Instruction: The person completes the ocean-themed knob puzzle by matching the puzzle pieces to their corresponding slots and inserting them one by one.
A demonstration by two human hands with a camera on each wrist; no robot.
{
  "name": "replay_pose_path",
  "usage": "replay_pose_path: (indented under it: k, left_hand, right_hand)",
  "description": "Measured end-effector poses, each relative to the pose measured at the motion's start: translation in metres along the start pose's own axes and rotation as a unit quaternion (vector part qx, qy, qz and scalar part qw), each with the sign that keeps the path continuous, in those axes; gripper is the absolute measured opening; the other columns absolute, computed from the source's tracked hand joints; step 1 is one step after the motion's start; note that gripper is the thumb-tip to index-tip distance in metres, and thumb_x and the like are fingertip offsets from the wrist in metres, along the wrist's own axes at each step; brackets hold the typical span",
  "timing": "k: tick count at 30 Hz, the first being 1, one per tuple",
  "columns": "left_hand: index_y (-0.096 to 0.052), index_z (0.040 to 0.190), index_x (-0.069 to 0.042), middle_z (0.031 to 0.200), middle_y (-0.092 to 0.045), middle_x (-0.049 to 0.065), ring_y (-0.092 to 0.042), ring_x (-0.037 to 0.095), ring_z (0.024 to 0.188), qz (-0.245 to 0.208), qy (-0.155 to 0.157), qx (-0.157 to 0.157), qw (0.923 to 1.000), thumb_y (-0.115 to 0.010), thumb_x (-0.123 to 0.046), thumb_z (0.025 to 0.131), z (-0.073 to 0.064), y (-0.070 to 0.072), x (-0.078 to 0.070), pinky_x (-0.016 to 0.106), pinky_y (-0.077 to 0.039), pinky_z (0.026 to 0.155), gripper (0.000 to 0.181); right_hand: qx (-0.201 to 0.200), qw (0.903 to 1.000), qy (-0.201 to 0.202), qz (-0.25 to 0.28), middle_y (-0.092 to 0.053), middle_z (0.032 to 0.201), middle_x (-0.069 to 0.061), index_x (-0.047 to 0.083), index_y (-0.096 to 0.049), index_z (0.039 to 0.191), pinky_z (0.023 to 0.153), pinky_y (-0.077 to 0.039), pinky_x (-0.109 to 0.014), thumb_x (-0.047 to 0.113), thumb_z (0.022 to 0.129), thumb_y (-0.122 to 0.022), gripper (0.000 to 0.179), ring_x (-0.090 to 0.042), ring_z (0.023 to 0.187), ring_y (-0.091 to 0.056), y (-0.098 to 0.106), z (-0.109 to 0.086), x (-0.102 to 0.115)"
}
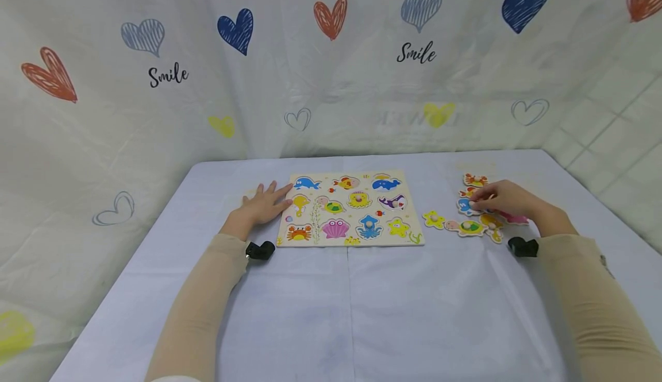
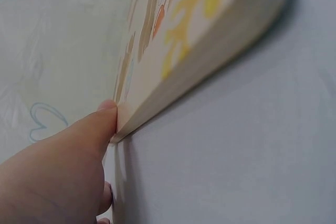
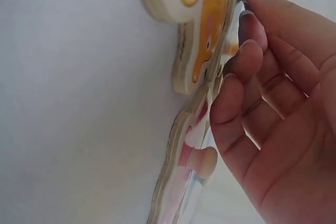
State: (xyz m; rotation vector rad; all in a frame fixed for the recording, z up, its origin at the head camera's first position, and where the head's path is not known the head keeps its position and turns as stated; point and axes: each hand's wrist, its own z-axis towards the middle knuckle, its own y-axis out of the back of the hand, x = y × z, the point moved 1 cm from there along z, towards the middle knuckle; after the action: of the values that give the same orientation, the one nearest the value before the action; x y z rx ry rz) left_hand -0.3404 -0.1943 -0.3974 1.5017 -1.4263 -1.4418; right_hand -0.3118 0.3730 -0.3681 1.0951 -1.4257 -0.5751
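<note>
Your right hand point(image 1: 509, 198) has its thumb and fingertips drawn narrowly together and appears to pinch the small blue puzzle piece with a pale border point(image 1: 465, 208). The piece lies right at those fingertips, to the left of your palm, within the loose cluster on the right of the table. Its own long axis is hard to tell beneath the fingers.

The relation that matters is sideways: the flat, pale rectangular board printed with sea animals point(image 1: 351, 240) lies to the left of the pinched piece, well apart, its long axis running left to right. Between the two, nearer to you, sits the yellow star-shaped piece point(image 1: 433, 219). The green turtle-shaped piece point(image 1: 470, 228) lies just on the near side of the blue one, and the red crab-shaped piece point(image 1: 475, 180) beyond it on the far side.

Your left hand point(image 1: 264, 205) is spread, holding no piece, its fingers touching the board's left edge; your right is the one at the blue piece.
</note>
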Motion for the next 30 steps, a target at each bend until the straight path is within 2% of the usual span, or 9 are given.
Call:
replay_pose_path:
  k: [5,9,15,19,23,30]
  left_hand:
    - [-0.019,0.166,-0.03,0.17,-0.003,0.02,0.006,0.05,0.152,0.001,-0.002,0.002,1.0,-0.036,-0.055,0.108,0.001,0.0,0.0,0.079,-0.001,0.111,0.065]
    - [-0.019,0.166,-0.029,0.17,-0.003,0.02,0.006,0.05,0.152,0.0,-0.002,0.003,1.0,-0.036,-0.055,0.108,0.0,0.0,-0.001,0.079,-0.001,0.111,0.065]
    - [-0.019,0.166,-0.029,0.17,-0.003,0.02,0.006,0.05,0.152,0.001,-0.004,0.001,1.0,-0.036,-0.055,0.108,0.0,0.0,0.0,0.079,-0.001,0.111,0.065]
    - [-0.019,0.166,-0.029,0.17,-0.003,0.02,0.006,0.051,0.152,0.001,-0.005,0.002,1.0,-0.036,-0.055,0.108,-0.001,0.001,0.0,0.079,-0.001,0.111,0.065]
    - [-0.018,0.166,-0.029,0.17,-0.002,0.02,0.006,0.051,0.152,-0.001,-0.004,0.004,1.0,-0.036,-0.055,0.108,-0.002,0.001,-0.001,0.079,-0.001,0.111,0.065]
    - [-0.018,0.166,-0.029,0.17,-0.003,0.021,0.006,0.051,0.152,-0.002,-0.004,0.003,1.0,-0.036,-0.054,0.108,-0.003,0.002,-0.002,0.079,-0.001,0.111,0.065]
  right_hand:
    - [-0.024,0.9997,-0.005,-0.001,-0.062,0.098,-0.012,-0.005,-0.067,0.123,0.07,-0.046,-0.036,0.034,0.099,-0.07,0.046,-0.029,0.089,-0.052,0.0,0.001,0.003]
    - [-0.041,0.999,-0.007,0.019,-0.062,0.097,-0.011,-0.003,-0.066,0.125,0.068,-0.045,-0.033,0.033,0.1,-0.069,0.044,-0.029,0.089,-0.051,0.002,0.003,0.014]
    - [-0.067,0.9976,0.008,0.016,-0.065,0.103,-0.014,-0.004,-0.065,0.125,0.073,-0.047,-0.035,0.029,0.101,-0.068,0.041,-0.031,0.094,-0.05,0.004,0.009,0.04]
    - [-0.087,0.9961,0.013,0.011,-0.065,0.102,-0.015,-0.004,-0.066,0.125,0.069,-0.046,-0.035,0.031,0.101,-0.069,0.043,-0.031,0.091,-0.05,0.002,0.015,0.059]
    - [-0.111,0.9929,0.04,0.013,-0.066,0.104,-0.017,-0.004,-0.067,0.123,0.065,-0.046,-0.035,0.03,0.1,-0.07,0.04,-0.029,0.085,-0.054,0.0,0.023,0.078]
    - [-0.108,0.9915,0.066,0.028,-0.064,0.096,-0.011,0.0,-0.07,0.118,0.065,-0.045,-0.036,0.025,0.1,-0.07,0.031,-0.027,0.081,-0.057,-0.012,0.045,0.114]
